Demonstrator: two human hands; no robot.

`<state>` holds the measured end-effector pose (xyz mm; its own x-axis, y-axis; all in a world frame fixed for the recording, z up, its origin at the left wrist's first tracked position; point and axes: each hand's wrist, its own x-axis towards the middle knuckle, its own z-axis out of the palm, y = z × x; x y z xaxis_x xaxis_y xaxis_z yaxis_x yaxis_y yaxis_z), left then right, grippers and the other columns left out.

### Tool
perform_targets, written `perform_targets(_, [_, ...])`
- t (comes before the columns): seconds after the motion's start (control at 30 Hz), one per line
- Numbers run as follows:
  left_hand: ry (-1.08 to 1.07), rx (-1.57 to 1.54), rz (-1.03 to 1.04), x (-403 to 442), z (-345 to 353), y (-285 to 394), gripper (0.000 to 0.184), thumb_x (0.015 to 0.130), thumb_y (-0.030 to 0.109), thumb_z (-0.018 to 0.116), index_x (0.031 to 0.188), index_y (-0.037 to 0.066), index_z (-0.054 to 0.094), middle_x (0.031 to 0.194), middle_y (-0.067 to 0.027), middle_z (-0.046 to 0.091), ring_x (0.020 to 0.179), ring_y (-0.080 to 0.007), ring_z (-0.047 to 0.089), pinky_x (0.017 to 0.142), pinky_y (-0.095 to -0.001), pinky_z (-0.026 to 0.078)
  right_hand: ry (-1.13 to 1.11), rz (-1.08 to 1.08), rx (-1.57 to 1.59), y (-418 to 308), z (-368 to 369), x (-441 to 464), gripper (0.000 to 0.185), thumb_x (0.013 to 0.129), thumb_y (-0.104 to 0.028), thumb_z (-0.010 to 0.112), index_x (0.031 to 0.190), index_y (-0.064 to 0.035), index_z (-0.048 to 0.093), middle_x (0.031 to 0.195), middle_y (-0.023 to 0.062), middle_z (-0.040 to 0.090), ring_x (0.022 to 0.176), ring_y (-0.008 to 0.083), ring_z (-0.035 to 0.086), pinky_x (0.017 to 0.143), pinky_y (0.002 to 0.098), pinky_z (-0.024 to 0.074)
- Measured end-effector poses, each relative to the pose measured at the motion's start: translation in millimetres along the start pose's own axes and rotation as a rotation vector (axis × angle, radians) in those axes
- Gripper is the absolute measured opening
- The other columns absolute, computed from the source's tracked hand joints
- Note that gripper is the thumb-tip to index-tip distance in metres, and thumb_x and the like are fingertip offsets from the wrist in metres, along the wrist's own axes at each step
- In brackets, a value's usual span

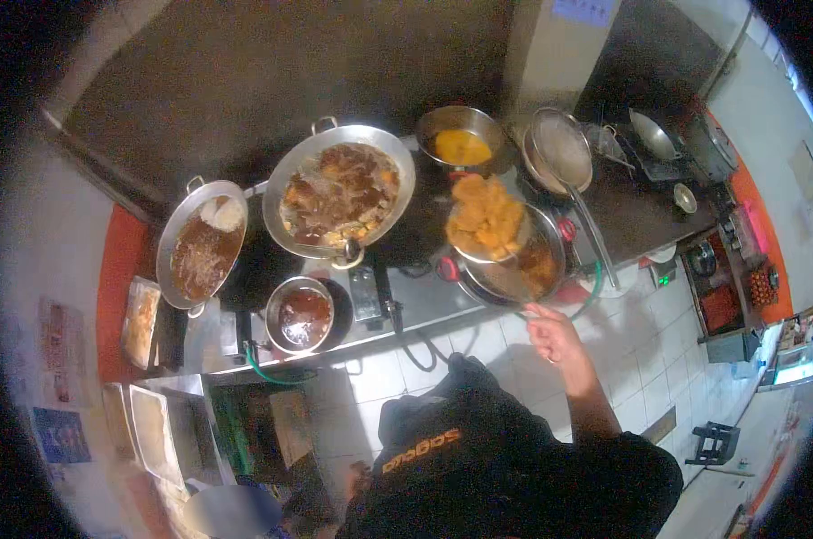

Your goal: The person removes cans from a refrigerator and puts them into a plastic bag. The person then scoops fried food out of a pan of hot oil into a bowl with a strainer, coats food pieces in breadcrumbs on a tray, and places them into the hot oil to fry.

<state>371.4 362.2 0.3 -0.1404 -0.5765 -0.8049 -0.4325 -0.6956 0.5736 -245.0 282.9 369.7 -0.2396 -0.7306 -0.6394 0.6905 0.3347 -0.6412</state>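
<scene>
My right hand (555,334) is closed round the thin handle of a strainer (489,259). Golden-orange fried pieces (487,216) are heaped in the strainer, which is held above a dark pot (559,247) with red side handles. More browned food (537,272) shows inside that pot. Low in the view, against the black shirt, is a small blurred patch of skin that may be my left hand (359,481); its fingers cannot be made out.
Along the counter stand a large two-handled pan (405,193) of bubbling brown food, an oval pan (166,242), a small pot (276,337) of dark liquid and a pan of yellow liquid (463,145). A large sieve (559,148) lies at right. Another person (231,512) is at lower left.
</scene>
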Motion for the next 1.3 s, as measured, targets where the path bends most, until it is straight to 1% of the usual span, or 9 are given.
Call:
perform_targets(0.4, [0.028, -0.224, 0.032, 52, -38, 63, 0.029, 0.090, 0.026, 0.051, 0.108, 0.004, 0.056, 0.081, -0.0112, 0.063, 0.061, -0.0231, 0.062, 0.047, -0.0363, 0.048, 0.368, -0.005, -0.487, 2, -69, 4, 0.048, 0.079, 0.000, 0.046, 0.126, -0.0067, 0.046, 0.060, -0.0026, 0.041, 0.038, 0.0064, 0.032, 0.033, 0.0254, 0.0232])
perform_targets(0.5, [-0.012, -0.100, 0.066, 49, -28, 67, 0.031, 0.091, 0.028, 0.050, 0.109, 0.004, 0.055, 0.080, -0.0101, 0.062, 0.063, -0.0239, 0.062, 0.048, -0.0368, 0.049, 0.386, -0.028, -0.709, -1, -77, -1, 0.045, 0.077, 0.000, 0.046, 0.121, -0.0058, 0.053, 0.059, 0.0027, 0.048, 0.041, 0.0115, 0.041, 0.035, 0.0306, 0.0321])
perform_targets(0.57, [0.073, -0.187, 0.007, 63, -10, 42, 0.029, 0.092, 0.029, 0.048, 0.108, 0.006, 0.057, 0.085, -0.0092, 0.063, 0.072, -0.0248, 0.064, 0.053, -0.0373, 0.052, 0.404, -0.539, -1.279, 1, -89, 2, 0.042, 0.076, 0.000, 0.047, 0.117, -0.0043, 0.058, 0.066, 0.0153, 0.059, 0.053, 0.0247, 0.058, 0.050, 0.0381, 0.0455])
perform_targets(0.6, [0.047, -0.206, -0.030, 63, -8, 40, 0.029, 0.092, 0.028, 0.047, 0.109, 0.007, 0.056, 0.086, -0.0094, 0.063, 0.074, -0.0255, 0.064, 0.055, -0.0381, 0.052, 0.407, -0.534, -1.280, 3, -103, 7, 0.042, 0.076, 0.000, 0.047, 0.117, -0.0043, 0.058, 0.066, 0.0153, 0.059, 0.053, 0.0247, 0.058, 0.050, 0.0381, 0.0455])
perform_targets(0.7, [-0.130, -0.269, -0.113, 48, 1, 57, 0.028, 0.093, 0.028, 0.046, 0.110, 0.007, 0.056, 0.092, -0.0099, 0.064, 0.081, -0.0274, 0.064, 0.061, -0.0405, 0.053, 0.465, -0.684, -1.449, -2, -132, 12, 0.041, 0.078, 0.000, 0.049, 0.118, -0.0026, 0.057, 0.082, 0.0279, 0.060, 0.081, 0.0422, 0.061, 0.070, 0.0442, 0.0484])
perform_targets(0.9, [-0.162, -0.212, -0.126, 47, 2, 38, 0.029, 0.093, 0.028, 0.046, 0.111, 0.007, 0.055, 0.095, -0.0108, 0.063, 0.085, -0.0285, 0.063, 0.065, -0.0433, 0.053, 0.515, -0.800, -1.457, 7, -133, 11, 0.046, 0.077, 0.000, 0.051, 0.123, -0.0016, 0.053, 0.076, 0.0274, 0.059, 0.076, 0.0425, 0.060, 0.066, 0.0471, 0.0470])
perform_targets(1.07, [-0.124, -0.127, -0.092, 60, -6, 21, 0.028, 0.091, 0.025, 0.051, 0.110, 0.004, 0.054, 0.094, -0.0110, 0.062, 0.082, -0.0270, 0.063, 0.063, -0.0423, 0.053, 0.586, -0.672, -1.515, 21, -123, 13, 0.049, 0.076, 0.000, 0.052, 0.125, -0.0022, 0.050, 0.073, 0.0244, 0.059, 0.071, 0.0419, 0.059, 0.065, 0.0486, 0.0470])
perform_targets(1.17, [-0.102, -0.076, -0.060, 61, -15, 30, 0.028, 0.090, 0.023, 0.054, 0.109, 0.003, 0.053, 0.093, -0.0111, 0.061, 0.080, -0.0261, 0.063, 0.061, -0.0417, 0.053, 0.684, -0.358, -1.837, 38, -169, 20, 0.059, 0.079, -0.002, 0.049, 0.136, -0.0129, 0.040, 0.079, 0.0202, 0.061, 0.074, 0.0372, 0.060, 0.065, 0.0473, 0.0477])
perform_targets(1.3, [-0.103, -0.073, -0.022, 62, -22, 28, 0.028, 0.089, 0.022, 0.055, 0.108, 0.002, 0.053, 0.093, -0.0122, 0.061, 0.079, -0.0262, 0.063, 0.061, -0.0420, 0.053, 0.738, -0.419, -1.840, 50, -182, 31, 0.052, 0.081, 0.000, 0.046, 0.131, -0.0137, 0.045, 0.078, 0.0189, 0.062, 0.074, 0.0370, 0.060, 0.066, 0.0463, 0.0484])
